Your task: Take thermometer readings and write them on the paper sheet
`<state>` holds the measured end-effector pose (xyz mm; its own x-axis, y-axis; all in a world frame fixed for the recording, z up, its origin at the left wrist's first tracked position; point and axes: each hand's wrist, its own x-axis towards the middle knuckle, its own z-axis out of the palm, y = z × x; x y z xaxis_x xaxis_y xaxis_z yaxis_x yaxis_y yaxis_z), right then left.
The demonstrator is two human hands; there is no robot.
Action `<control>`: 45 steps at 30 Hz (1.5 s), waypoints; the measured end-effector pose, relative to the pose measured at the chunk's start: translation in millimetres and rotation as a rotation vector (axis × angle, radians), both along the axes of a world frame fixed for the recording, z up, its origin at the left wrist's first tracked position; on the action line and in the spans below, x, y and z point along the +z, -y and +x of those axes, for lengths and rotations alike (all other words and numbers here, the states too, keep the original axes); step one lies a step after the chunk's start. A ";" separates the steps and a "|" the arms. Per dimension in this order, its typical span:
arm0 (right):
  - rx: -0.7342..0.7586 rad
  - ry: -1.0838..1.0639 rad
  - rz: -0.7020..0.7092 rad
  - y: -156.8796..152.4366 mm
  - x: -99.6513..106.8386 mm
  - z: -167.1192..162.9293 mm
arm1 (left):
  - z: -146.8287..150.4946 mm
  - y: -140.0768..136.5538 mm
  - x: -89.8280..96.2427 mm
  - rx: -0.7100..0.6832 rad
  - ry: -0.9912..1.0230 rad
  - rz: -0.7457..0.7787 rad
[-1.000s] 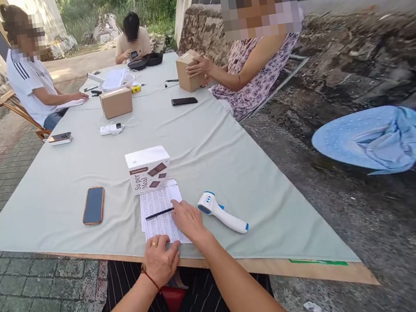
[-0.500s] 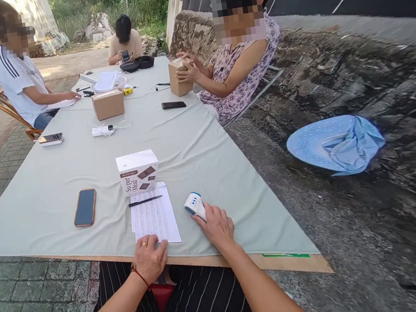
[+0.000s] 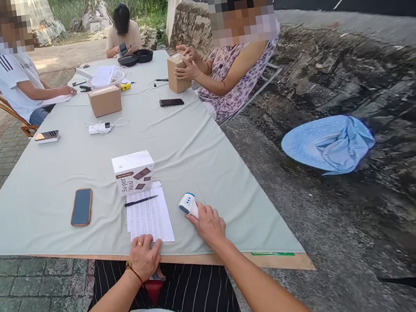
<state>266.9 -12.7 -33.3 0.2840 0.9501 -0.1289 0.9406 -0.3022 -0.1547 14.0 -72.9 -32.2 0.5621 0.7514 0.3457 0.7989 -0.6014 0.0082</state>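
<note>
My right hand [image 3: 210, 225] is wrapped round the handle of a white-and-blue handheld scanner [image 3: 188, 203], which has three blue dots on its head and rests at the tablecloth. At the table's front edge my left hand [image 3: 144, 256] lies with fingers loosely stretched over the lower edge of printed sheets [image 3: 149, 221], gripping nothing. A black pen [image 3: 141, 201] lies across the top of these sheets. Just behind them stands a white box [image 3: 134, 172] with brown bar pictures and "Super Meal" lettering. To the left is a phone [image 3: 81, 207] in an orange-edged case.
Three people sit round the cloth-covered table [image 3: 190, 143]; the one on the right holds a cardboard box [image 3: 178, 75]. Farther back are another cardboard box [image 3: 106, 101], a black phone [image 3: 171, 102], a white device with a cable [image 3: 99, 128] and black pans [image 3: 143, 55]. A blue hat [image 3: 328, 144] lies at right.
The view has shifted slightly, so the things on the table appear a little farther left. Both hands keep their places, the right still holding the scanner.
</note>
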 end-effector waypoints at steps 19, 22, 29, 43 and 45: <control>-0.021 -0.036 -0.025 0.2 5.1 -1.0 | -1.0 1.5 6.9 -0.009 -0.022 -0.043; -0.016 -0.041 -0.019 0.1 4.1 -0.2 | -0.7 1.5 7.2 -0.010 -0.016 -0.033; -0.015 -0.059 -0.019 -0.3 2.9 0.3 | -0.5 1.3 5.6 -0.007 -0.008 -0.030; -0.012 -0.027 -0.028 -0.5 3.6 0.7 | 1.2 0.8 5.1 0.005 0.009 -0.043; -0.012 -0.025 -0.029 -0.3 4.2 0.6 | 1.2 1.0 6.2 0.005 0.007 -0.046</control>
